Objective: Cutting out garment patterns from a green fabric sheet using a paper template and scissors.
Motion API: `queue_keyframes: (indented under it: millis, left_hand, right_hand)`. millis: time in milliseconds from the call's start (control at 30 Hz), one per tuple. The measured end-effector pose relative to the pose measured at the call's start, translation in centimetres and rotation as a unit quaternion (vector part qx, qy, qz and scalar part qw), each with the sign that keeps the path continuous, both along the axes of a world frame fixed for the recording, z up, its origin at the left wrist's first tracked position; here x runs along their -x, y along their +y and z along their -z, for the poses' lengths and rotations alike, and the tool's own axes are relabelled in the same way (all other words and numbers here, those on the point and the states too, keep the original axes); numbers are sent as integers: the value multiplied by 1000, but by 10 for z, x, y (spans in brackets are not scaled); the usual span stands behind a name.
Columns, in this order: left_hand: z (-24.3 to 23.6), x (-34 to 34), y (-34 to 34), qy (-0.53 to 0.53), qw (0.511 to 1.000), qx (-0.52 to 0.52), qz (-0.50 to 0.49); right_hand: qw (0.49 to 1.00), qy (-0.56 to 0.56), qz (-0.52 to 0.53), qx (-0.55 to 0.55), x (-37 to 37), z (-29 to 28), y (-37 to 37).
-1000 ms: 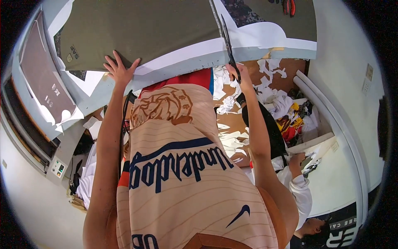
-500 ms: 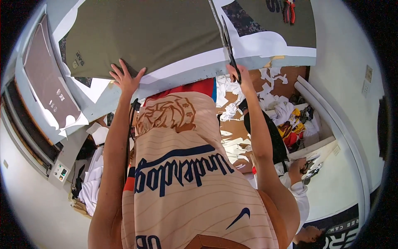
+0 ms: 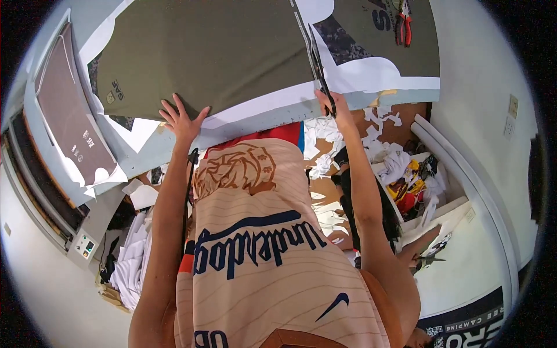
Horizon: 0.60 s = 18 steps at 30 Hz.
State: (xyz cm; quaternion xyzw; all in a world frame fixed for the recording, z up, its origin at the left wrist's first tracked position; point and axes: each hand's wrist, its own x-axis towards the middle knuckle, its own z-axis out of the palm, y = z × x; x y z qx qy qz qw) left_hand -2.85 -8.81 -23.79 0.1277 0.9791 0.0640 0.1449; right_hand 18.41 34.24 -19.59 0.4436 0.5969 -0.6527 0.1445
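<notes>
An olive-green fabric panel (image 3: 197,52) with white margins lies across the table (image 3: 255,122). My left hand (image 3: 184,120) rests on its near edge, fingers spread, palm down, gripping nothing. In my right hand (image 3: 333,106) is a pair of black-handled scissors (image 3: 316,61), its long blades pointing away from me along a dark patterned strip (image 3: 303,29) at the panel's right side. My fingers wrap round the handles at the table's front edge. Right of the blades lies a second olive piece (image 3: 415,55) with camouflage patches and a white border.
Red-handled pliers (image 3: 403,26) lie on the right piece. A brown printed panel (image 3: 69,110) hangs at the left. White scraps (image 3: 322,136) cover the brown surface below the table. A bin of mixed cloth (image 3: 415,180) stands at right; another person's arm (image 3: 418,246) shows near it.
The table and fabric sit slightly lower in view. My left hand remains spread on the fabric and my right still holds the scissors. The other person has mostly dropped out of view.
</notes>
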Motion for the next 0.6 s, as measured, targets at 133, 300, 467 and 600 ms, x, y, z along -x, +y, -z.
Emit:
queue_keyframes:
  millis: [133,300,467,600]
  left_hand:
    - [2,0,5,4,1000,-4,-5]
    - [-2,-2,10,-21,1000,12,-20]
    - [1,-1,2,8,1000,5,-4]
    - [-1,-4,3,-17,1000,0,-12]
  right_hand:
    - [998,35,55,22,20,7,7]
    - [1000,-28,10,-7,20,2,9]
    - [998,6,50,42,41,-11,11]
    - [997,3,67,36,65,-12,12]
